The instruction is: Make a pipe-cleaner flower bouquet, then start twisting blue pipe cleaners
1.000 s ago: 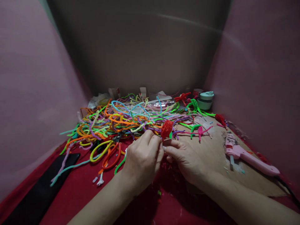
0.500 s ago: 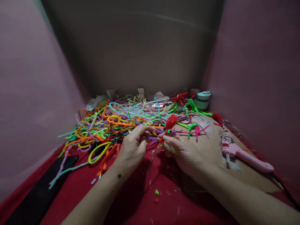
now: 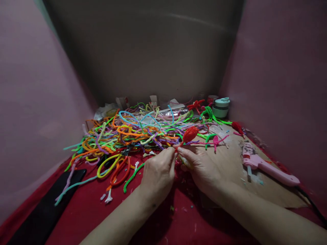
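My left hand (image 3: 158, 173) and my right hand (image 3: 200, 166) meet at the middle of the red table (image 3: 84, 211), fingers pinched together on the stem of a red pipe-cleaner flower bud (image 3: 190, 134). The bud tilts up and to the right above my fingertips. A small pale thing shows under my right thumb; I cannot make it out. Just behind my hands lies a big tangle of coloured pipe cleaners (image 3: 127, 132).
A pink glue gun (image 3: 265, 166) lies on brown cardboard (image 3: 237, 170) at the right, its cord running off right. A mint round container (image 3: 221, 107) and finished red and green flowers (image 3: 204, 110) stand at the back. A black phone (image 3: 46, 207) lies front left. Pink walls close both sides.
My left hand drew back from the pile and closed in on the stem beside my right hand. The red bud tipped further right.
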The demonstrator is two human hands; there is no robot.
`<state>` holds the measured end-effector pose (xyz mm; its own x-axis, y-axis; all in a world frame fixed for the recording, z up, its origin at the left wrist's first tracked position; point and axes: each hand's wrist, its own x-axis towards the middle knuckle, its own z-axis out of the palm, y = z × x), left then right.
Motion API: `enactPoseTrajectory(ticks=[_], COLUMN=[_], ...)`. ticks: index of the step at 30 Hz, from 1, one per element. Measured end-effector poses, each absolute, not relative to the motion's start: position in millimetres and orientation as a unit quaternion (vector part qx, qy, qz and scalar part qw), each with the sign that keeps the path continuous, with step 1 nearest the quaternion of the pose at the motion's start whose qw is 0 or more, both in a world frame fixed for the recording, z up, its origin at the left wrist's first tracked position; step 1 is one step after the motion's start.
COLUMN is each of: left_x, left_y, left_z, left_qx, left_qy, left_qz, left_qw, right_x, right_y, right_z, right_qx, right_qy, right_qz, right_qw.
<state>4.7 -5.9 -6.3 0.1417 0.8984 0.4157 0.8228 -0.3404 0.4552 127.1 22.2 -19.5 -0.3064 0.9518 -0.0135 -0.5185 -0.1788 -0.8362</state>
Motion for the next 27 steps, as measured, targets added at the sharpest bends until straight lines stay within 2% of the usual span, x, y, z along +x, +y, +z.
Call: enactPoseTrajectory(ticks=[7,11,14,22,27], left_x=[1.9,0.6,-0.8,-7.5,-4.7], left_y=[-5.7,-4.9,-4.1,0.2,-0.6], left_z=[10.0,12.7,13.6,4.3,3.8], left_qx=[0.623,0.528,0.474,0.382,0.377], left_qy=[0.552,0.516,0.468,0.328,0.275], left_qz=[0.441,0.457,0.466,0.442,0.425], left_qw=[0.335,0.497,0.582,0.743,0.776], right_x=[131.7,133.4,131.7,131.5,132.1], right_y=[27.9,30.6,32.4,33.7,33.5], right_z=[-20.6,-19.0,-19.4,-23.7,-25.7], right_qx=[-0.275,-0.284,-0.227,-0.205,-0.190], right_qy=[-0.428,-0.441,-0.440,-0.372,-0.376], right_qz=[0.723,0.713,0.727,0.783,0.785], right_qw=[0.467,0.465,0.475,0.455,0.453])
